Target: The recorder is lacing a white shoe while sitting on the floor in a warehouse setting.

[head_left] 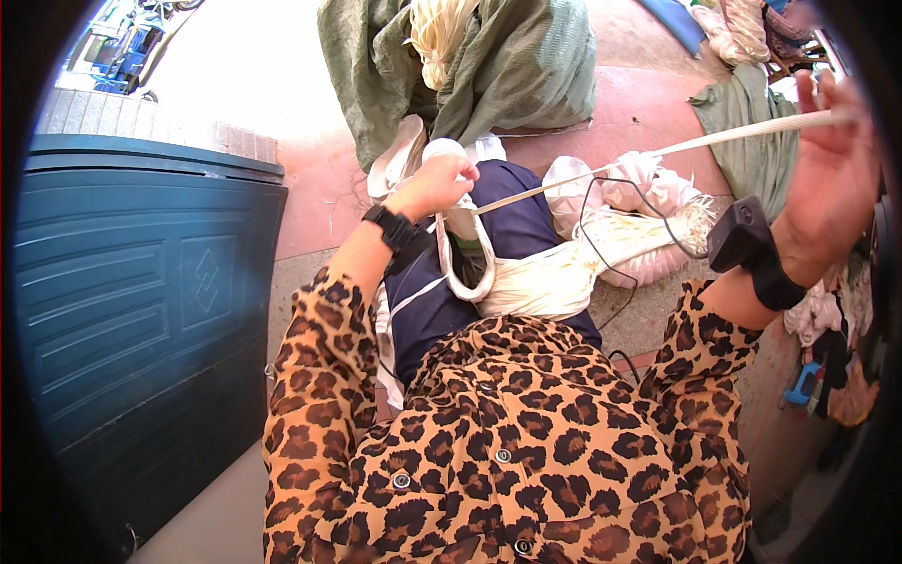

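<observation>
My left hand (434,191), with a black watch at its wrist, is closed over the top of a white looped piece (482,282) between my thighs. This piece has a thick rounded rim and some green inside; its exact kind I cannot tell. From it a pale flat cord (723,137) runs taut up to the right. My raised right hand (832,155) grips the cord's far end, some fingers pointing up and slightly blurred. A black device is strapped to that wrist. Across my right thigh lies a bundle of cream strands (554,278).
A green cloth sack (526,80) with pale strands on top stands ahead. White plastic bags (648,183) and a thin black cable (615,181) lie right of my legs. A blue panelled door (141,273) stands at left. More green cloth (752,141) lies far right.
</observation>
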`<state>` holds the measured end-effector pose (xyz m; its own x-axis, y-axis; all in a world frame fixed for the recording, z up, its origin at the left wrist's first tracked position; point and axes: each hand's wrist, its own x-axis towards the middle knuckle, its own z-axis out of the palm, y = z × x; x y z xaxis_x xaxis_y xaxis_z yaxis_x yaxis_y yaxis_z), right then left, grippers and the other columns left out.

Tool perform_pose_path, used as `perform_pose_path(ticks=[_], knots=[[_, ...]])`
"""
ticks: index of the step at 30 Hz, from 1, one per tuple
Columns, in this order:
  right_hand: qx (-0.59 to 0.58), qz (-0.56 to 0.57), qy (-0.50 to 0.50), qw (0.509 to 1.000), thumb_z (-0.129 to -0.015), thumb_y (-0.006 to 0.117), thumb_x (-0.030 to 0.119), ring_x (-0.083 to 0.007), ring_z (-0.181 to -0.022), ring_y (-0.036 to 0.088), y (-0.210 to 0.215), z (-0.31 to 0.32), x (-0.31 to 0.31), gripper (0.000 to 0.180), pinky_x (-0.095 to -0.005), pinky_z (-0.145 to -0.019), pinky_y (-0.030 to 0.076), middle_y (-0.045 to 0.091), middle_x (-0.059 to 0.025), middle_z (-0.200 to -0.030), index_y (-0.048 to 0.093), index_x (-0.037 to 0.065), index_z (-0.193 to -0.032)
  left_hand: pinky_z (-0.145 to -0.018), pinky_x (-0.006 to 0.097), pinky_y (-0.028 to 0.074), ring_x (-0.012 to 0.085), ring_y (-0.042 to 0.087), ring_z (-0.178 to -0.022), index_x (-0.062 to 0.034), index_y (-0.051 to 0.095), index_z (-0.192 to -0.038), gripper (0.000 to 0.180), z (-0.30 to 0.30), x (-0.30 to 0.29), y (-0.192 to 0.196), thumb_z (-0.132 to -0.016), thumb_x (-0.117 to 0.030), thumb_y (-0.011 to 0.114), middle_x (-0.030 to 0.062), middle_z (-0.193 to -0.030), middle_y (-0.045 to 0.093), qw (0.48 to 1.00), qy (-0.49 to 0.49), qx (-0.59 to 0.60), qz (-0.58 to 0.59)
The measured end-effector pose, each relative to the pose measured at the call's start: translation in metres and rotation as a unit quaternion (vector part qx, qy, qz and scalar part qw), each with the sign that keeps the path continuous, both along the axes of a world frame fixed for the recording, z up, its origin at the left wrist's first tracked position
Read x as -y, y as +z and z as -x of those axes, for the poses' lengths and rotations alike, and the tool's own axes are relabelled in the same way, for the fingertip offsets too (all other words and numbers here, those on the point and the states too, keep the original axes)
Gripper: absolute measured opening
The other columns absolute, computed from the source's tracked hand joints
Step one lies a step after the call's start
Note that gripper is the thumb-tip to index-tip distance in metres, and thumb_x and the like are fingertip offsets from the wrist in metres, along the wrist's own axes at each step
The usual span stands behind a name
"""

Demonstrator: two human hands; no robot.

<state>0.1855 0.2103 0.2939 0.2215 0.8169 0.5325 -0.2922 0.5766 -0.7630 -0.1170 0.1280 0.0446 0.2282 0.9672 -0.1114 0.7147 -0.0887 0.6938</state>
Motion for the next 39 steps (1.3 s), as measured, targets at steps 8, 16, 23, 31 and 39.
perform_pose_path(ticks=[8,16,23,31,39], knots=[[0.354,0.05,0.15,0.922,-0.087,0.051,0.02,-0.0091,-0.063,0.05,-0.153,0.081,0.017,0.017,-0.0229,-0.057,0.043,0.054,-0.0019,-0.074,0.058,0.005,-0.091,-0.069,0.041,0.041,0.0336,0.048,-0.078,-0.0013,0.057,-0.073,0.014,0.006,0.052,0.015,-0.068,-0.013,0.063,0.0142,-0.074,0.053,0.973,-0.018,-0.213,-0.092],[0.591,0.03,0.338,0.732,-0.076,0.051,0.015,-0.0335,-0.067,0.059,-0.234,0.126,0.125,0.014,-0.0433,-0.059,0.046,0.059,-0.017,-0.069,0.056,0.006,-0.085,-0.065,0.039,0.039,0.0285,0.047,-0.074,-0.004,0.055,-0.073,0.014,-0.001,0.103,0.03,-0.07,-0.014,0.064,0.0094,-0.071,0.052,0.973,0.045,-0.187,-0.124],[0.564,0.228,0.323,0.725,-0.078,0.04,0.005,-0.0436,-0.073,0.055,-0.246,0.15,0.131,0.018,-0.0481,-0.065,0.044,0.056,-0.0264,-0.074,0.045,-0.004,-0.093,-0.061,0.034,0.039,0.0233,0.048,-0.066,-0.0015,0.059,-0.082,0.013,0.014,0.111,0.021,-0.081,-0.014,0.055,0.0077,-0.067,0.056,0.976,0.205,-0.048,-0.059],[0.61,0.165,0.35,0.691,-0.077,0.042,0.006,-0.0407,-0.08,0.055,-0.262,0.168,0.115,0.014,-0.0462,-0.067,0.043,0.056,-0.0268,-0.082,0.049,-0.004,-0.085,-0.055,0.017,0.032,0.0031,0.04,-0.058,-0.0021,0.055,-0.095,0.015,0.02,0.104,0.03,-0.085,-0.012,0.05,-0.005,-0.064,0.045,0.847,0.385,0.352,0.105],[0.232,0.592,0.54,0.551,-0.082,0.049,0.016,-0.0068,-0.041,0.035,-0.218,0.127,0.072,0.016,-0.0278,-0.043,0.039,0.038,0.004,-0.052,0.047,0.01,-0.067,-0.054,0.016,0.032,0.0037,0.042,-0.058,-0.0021,0.052,-0.099,0.019,0.023,0.103,0.034,-0.082,-0.01,0.05,-0.004,-0.065,0.047,0.812,0.394,0.417,0.107]])
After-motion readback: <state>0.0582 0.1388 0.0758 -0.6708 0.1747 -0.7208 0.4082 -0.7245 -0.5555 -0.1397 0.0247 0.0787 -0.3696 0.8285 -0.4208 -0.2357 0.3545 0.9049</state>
